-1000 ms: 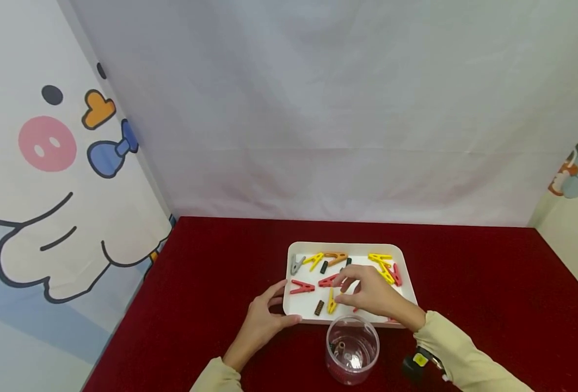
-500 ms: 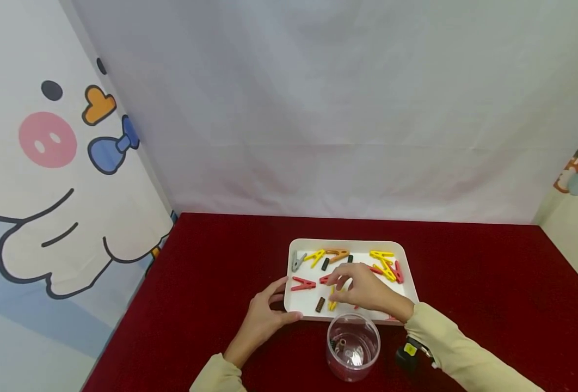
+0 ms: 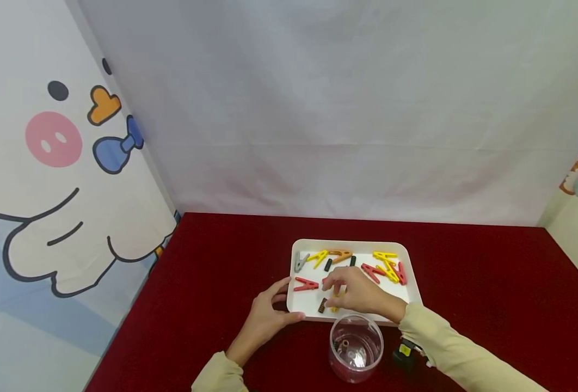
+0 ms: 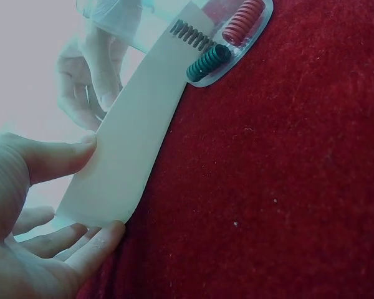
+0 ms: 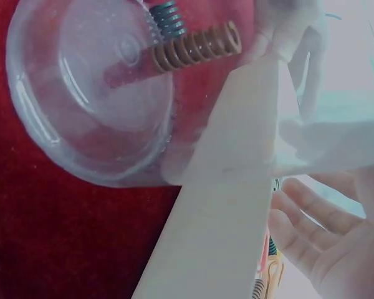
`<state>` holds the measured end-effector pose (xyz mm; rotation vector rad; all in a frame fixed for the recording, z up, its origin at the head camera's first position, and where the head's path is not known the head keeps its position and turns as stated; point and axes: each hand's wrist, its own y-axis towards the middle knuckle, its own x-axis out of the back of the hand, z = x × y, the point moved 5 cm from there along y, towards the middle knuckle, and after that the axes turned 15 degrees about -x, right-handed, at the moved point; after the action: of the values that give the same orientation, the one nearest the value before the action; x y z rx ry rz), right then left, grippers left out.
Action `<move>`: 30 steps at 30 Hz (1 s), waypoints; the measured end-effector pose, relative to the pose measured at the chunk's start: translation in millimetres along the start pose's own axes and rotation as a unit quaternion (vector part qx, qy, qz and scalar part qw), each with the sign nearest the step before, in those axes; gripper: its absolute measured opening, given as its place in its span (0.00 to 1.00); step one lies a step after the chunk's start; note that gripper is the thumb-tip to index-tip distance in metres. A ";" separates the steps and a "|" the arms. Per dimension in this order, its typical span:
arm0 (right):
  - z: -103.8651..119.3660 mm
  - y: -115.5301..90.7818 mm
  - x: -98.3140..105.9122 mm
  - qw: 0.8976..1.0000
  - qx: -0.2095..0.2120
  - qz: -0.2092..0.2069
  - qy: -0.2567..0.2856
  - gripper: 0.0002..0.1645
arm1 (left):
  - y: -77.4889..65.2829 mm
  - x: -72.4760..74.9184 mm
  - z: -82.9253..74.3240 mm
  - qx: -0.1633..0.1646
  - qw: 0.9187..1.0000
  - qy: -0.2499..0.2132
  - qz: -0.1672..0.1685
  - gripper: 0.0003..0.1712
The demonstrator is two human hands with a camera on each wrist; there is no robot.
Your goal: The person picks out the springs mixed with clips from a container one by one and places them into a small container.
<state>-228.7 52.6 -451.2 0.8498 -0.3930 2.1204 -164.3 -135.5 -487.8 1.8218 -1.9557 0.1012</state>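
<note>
Left hand (image 3: 264, 316): forearm angled up from the lower edge; thumb on the near rim of the white tray (image 3: 305, 303), fingers against its left end. Grip: clasping the tray's near-left corner between thumb and fingers.

Right hand (image 3: 360, 295): positioned over the tray, forearm entering from the lower right, palm downward, fingers bent toward the thumb. Grip: parted, with a gap visible between index finger and thumb. The fingertips are just beside a brown spring (image 3: 322, 305); a yellow clip (image 3: 334, 309) lies partly hidden beneath the hand.

The tray rests on the red-covered counter (image 3: 220, 261). A clear plastic cup (image 3: 339, 366) stands at its near side, containing springs.
</note>
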 end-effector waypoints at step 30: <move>-1.4 13.9 -24.1 0.994 0.038 0.010 -0.105 0.15 | 0.8 0.0 -1.0 0.002 1.000 0.007 0.009 0.47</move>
<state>-229.2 30.9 -468.7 1.1217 -0.4341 2.0822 -164.7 -135.0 -486.7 1.8028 -1.9635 0.1226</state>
